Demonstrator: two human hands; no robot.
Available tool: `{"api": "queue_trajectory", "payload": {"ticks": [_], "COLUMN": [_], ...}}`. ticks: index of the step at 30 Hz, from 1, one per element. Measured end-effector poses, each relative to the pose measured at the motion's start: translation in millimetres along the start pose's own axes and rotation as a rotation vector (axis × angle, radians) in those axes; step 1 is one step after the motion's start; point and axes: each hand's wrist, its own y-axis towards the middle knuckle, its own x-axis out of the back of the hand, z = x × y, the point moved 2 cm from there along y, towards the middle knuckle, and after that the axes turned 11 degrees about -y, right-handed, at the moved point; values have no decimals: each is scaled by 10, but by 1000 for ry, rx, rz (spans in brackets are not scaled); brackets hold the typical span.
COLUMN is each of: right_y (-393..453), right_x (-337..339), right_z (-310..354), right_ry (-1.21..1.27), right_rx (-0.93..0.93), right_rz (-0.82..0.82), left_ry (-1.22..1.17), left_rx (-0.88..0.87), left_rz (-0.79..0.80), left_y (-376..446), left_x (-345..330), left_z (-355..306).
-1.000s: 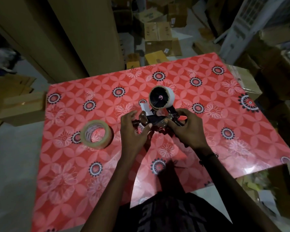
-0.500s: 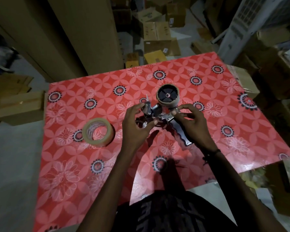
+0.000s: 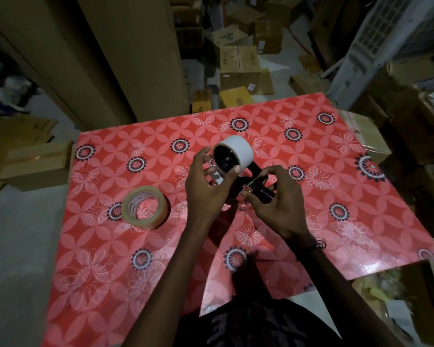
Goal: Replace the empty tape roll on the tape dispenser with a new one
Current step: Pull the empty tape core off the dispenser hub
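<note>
Since half a second ago, the left hand [image 3: 206, 186] has climbed from the front of the tape dispenser [image 3: 254, 189] up to the empty roll [image 3: 232, 156], which now tilts its open end toward the wearer. Thumb and fingers are curled around that white core, pinching its rim, while the right hand [image 3: 276, 206] is closed on the dispenser's dark frame just beside and below that pinch. Both hold the tool lifted off the red flowered table [image 3: 336, 171]. Well out to the left of the left hand, the new tape roll [image 3: 145, 207] lies flat on the table, untouched. Judging from here, the core could jam on its hub if pulled crooked, or the dispenser could twist in the right hand's light fingertip hold and bring its cutting edge against the fingers.
</note>
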Motion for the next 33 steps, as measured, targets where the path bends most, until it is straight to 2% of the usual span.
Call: {"api": "queue_trajectory", "payload": {"ticks": [8,16,22,27,33], "right_y": [-73,-66,-119,-148,-124], "right_x": [-58,-44,-77,-86,-75], "right_z": [-14,-75,-132,-97,-88], "right_ry": [-134,-88,-82,-76,-22], "right_rx": [59,30,20,18,-2], "right_rz": [71,127,133,148,152], "left_ry": [84,14,-31,91,-30], "left_rx": [74,143,69,-97,92], "left_rz": [-96,-83,-87,-56,-143], "left_y": [-9,-114,-143,-159,-140], "left_x": [-11,9,-31,12,59], "left_z": [91,80,157,176,162]}}
